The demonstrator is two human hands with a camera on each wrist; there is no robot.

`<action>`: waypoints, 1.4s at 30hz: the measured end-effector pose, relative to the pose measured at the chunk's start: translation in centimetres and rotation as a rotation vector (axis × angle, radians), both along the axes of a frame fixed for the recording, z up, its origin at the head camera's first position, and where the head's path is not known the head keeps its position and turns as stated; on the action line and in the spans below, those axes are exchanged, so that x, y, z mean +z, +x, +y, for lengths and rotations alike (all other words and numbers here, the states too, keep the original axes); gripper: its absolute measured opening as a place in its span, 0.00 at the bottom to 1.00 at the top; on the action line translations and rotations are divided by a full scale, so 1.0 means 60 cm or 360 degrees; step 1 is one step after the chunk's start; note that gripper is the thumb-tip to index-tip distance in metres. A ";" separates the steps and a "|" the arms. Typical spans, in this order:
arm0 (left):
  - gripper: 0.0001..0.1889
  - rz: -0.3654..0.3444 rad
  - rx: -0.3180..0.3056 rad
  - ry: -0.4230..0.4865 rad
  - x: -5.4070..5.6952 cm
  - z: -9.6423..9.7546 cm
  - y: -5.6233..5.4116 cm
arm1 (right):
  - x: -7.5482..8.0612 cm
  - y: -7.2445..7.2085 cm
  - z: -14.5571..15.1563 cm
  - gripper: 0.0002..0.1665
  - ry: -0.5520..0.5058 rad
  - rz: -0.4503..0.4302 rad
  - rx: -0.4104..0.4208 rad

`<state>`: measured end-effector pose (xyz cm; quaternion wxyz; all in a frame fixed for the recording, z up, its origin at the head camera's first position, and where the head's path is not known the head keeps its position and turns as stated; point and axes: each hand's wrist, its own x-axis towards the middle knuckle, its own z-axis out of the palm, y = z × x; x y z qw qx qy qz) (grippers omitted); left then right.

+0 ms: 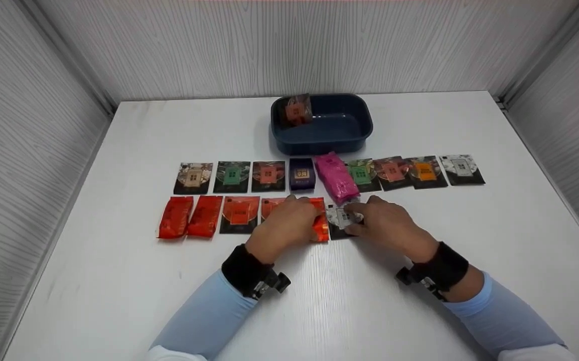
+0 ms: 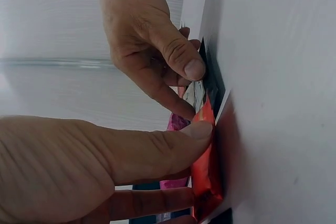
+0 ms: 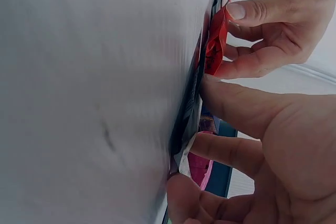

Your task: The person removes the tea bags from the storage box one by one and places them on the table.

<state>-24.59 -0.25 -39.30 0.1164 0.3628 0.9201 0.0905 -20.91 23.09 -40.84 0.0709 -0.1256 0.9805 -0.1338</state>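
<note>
My left hand holds a shiny red packet, its thumb along the near side and fingers on the far side, as the left wrist view shows. Right beside it, my right hand grips a flat black-and-white sachet by its edges with thumb and fingers. The red packet's edge meets this sachet. A pink packet lies slantwise just behind, its near end at the sachet's top. Under my left hand, an orange-and-black sachet is partly covered.
Two red packets and an orange-and-black sachet continue the front row leftward. Behind runs a row of several sachets with a dark purple packet. A dark blue bin stands at the back, holding a brownish sachet.
</note>
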 end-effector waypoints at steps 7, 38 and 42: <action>0.09 -0.0006 -0.0001 -0.0007 0.002 -0.003 0.001 | 0.001 0.000 0.002 0.30 0.0023 -0.0017 0.0021; 0.18 0.0088 0.0388 0.0386 0.060 -0.048 -0.096 | 0.058 -0.067 0.001 0.09 -0.0359 0.0219 -0.0010; 0.18 0.0162 0.0502 0.0459 0.067 -0.046 -0.139 | 0.086 -0.124 -0.008 0.11 -0.0402 0.0344 -0.0028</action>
